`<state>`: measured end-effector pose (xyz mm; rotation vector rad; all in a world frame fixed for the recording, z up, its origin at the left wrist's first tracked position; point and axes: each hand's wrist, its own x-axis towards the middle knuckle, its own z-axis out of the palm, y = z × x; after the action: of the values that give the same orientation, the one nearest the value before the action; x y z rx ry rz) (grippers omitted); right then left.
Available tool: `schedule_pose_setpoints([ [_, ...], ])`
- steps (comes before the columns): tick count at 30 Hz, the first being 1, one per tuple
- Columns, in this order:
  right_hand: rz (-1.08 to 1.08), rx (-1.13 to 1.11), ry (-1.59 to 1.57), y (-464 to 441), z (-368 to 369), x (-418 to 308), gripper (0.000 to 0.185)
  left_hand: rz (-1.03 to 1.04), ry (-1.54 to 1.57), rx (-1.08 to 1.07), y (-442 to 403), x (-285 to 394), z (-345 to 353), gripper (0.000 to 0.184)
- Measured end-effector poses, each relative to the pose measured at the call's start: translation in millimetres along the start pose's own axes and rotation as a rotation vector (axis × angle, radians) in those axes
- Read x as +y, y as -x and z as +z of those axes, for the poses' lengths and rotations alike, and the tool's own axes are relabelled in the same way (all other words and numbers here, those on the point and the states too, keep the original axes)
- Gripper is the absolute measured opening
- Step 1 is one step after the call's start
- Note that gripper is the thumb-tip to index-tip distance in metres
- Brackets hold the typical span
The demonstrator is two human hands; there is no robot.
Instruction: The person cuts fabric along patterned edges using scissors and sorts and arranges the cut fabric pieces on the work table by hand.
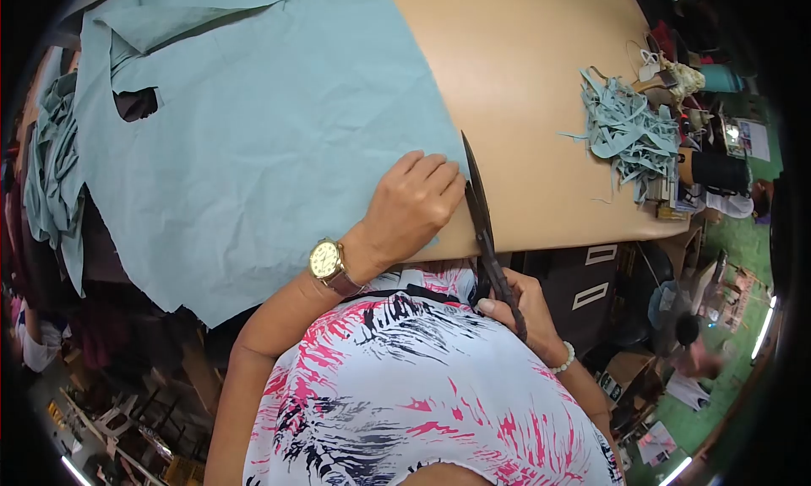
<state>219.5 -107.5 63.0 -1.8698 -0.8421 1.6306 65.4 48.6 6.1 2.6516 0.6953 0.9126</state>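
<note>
A large blue-green leather sheet (279,131) spreads over the table, with a ragged hole near its far left. My left hand (418,199), a watch on its wrist, is closed at the sheet's right edge with the fingers curled down; the fingertips are hidden. In my right hand (525,304) are dark scissors (477,190), gripped by the handles near the table's front edge. Their blades point away from me, slightly apart, beside the sheet's curved edge and just right of my left hand.
A tan tabletop (541,106) extends to the right of the sheet. Thin blue-green offcuts (629,131) are heaped at its right side, near a brush (657,82) and a dark cylinder (718,172). At the left, bunched leather (55,165) hangs over the edge. A dark drawer unit (574,279) stands below.
</note>
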Motion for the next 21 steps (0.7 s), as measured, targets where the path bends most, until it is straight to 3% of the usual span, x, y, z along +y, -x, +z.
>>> schedule_pose_setpoints([
  [21,0.030,0.048,-0.071,4.2,4.9,8.3,0.032,0.025,-0.007,-0.001,2.2,5.1,1.8,0.020],
])
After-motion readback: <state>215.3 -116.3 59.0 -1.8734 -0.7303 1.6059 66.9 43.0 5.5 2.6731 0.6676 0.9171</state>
